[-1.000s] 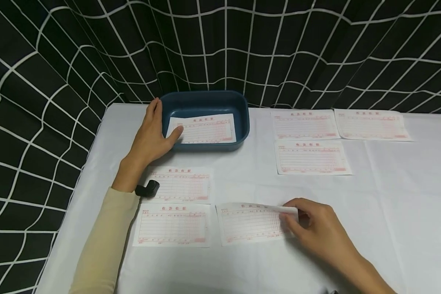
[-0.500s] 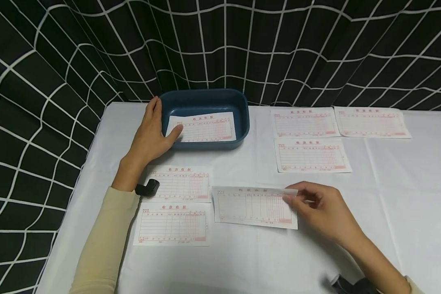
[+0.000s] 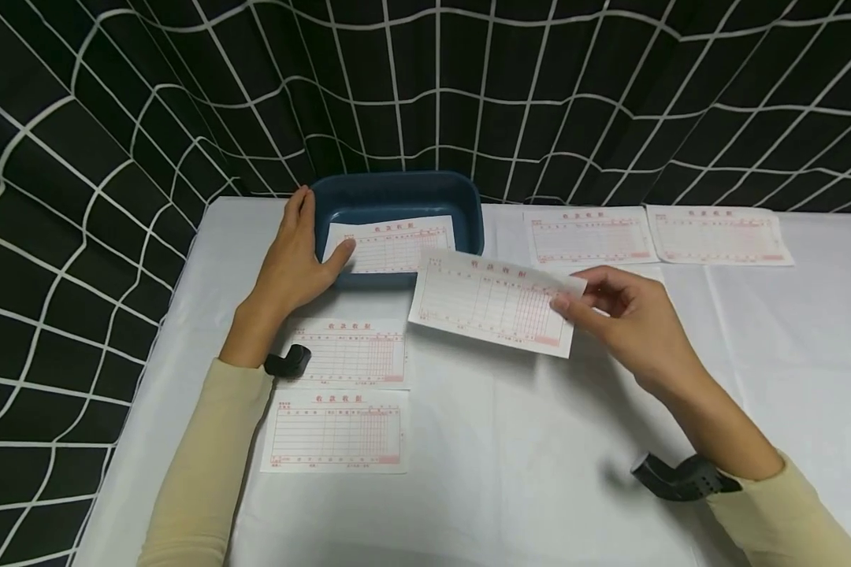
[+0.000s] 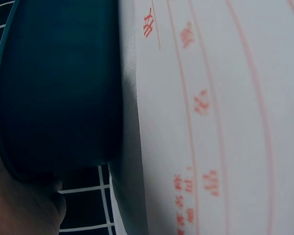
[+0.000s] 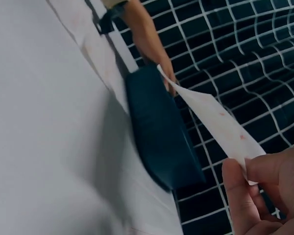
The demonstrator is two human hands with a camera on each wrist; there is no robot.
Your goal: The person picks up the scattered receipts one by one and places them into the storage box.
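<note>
While the left hand (image 3: 291, 256) steadies the tray (image 3: 397, 189), the right hand (image 3: 627, 323) pinches a receipt (image 3: 485, 303).

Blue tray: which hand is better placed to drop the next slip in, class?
Probably the right hand: it already pinches a lifted slip just beside the blue tray. The left hand is occupied, resting on the tray's side with its thumb on the slip inside.

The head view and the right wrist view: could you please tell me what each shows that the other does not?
Only the head view shows the right hand's slip face up with red print, and four more slips on the table. Only the right wrist view shows that slip edge-on, clear of the table. Both show the right hand pinching it, the tray, and the left hand at the tray.
</note>
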